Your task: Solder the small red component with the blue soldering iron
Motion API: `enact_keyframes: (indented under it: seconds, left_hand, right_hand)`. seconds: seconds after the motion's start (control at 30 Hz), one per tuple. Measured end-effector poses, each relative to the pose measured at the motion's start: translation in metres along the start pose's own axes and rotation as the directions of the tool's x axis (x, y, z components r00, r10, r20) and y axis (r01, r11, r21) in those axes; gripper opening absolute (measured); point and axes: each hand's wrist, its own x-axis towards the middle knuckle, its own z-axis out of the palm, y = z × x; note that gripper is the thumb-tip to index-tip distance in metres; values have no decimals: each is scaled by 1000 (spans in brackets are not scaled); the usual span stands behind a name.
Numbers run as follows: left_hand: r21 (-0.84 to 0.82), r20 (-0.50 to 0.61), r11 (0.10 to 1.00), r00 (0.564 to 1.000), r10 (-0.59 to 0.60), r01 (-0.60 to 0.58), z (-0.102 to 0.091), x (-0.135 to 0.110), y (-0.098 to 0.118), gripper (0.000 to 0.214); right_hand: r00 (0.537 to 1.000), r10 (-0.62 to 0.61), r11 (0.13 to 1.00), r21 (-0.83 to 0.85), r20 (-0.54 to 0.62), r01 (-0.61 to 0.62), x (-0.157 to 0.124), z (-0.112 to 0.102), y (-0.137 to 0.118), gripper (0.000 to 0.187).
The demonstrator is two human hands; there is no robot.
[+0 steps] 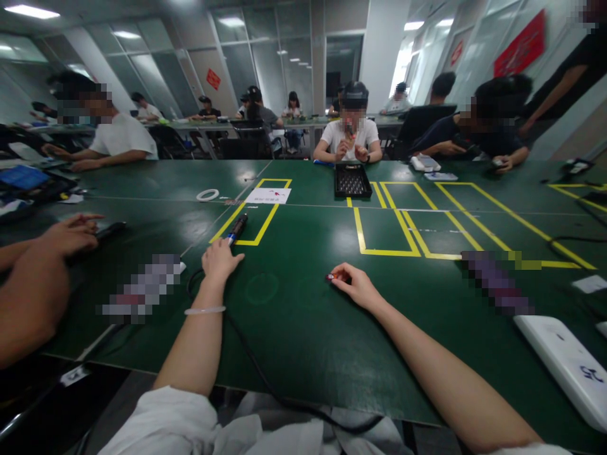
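Note:
On the green table, my left hand (219, 260) is closed round the near end of a slim, dark screwdriver-like tool (238, 228) with a blue band. The tool's far end points away from me, inside a yellow-taped outline. A black cord (251, 357) passes by my left wrist and runs down over the table's front edge. Further right, my right hand (355, 284) pinches a small red piece (330, 277) between thumb and fingertips, low over the tabletop. Its exact kind is too small to make out.
A black tray (353, 181) of small parts stands by a person across the table. White paper (269, 195) and a tape roll (207, 195) lie ahead. A co-worker's hand (71, 237) is at left. A white power bank-like box (564, 366) lies right.

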Motion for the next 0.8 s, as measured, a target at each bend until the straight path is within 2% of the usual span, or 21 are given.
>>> enact_keyframes:
  seconds: [0.07, 0.13, 0.3, 0.43, 0.57, 0.8]
  left_hand:
    - [0, 113, 998, 991, -65, 66, 1, 6, -21, 66]
    - [-11, 178, 998, 982, -67, 70, 0, 9, -34, 63]
    - [-3, 212, 1000, 977, -12, 13, -1, 12, -37, 61]
    - [23, 188, 1000, 982, -10, 6, 1, 7, -22, 58]
    - [57, 139, 998, 990, -8, 0, 1, -6, 3, 55]
    - [49, 115, 985, 981, 160, -166, -6, -37, 59, 51]
  right_hand:
    - [1000, 1, 1000, -1, 7, -1, 0, 0, 0, 17]
    - [1000, 2, 1000, -1, 11, -2, 0, 0, 0, 18]
    - [1000, 17, 1000, -5, 15, -17, 0, 1, -5, 19]
    - [1000, 18, 1000, -9, 15, -18, 0, 1, -7, 19]
    - [1000, -8, 998, -62, -1, 8, 0, 2, -6, 18]
    - [1000, 3, 998, -65, 8, -3, 1, 3, -1, 19]
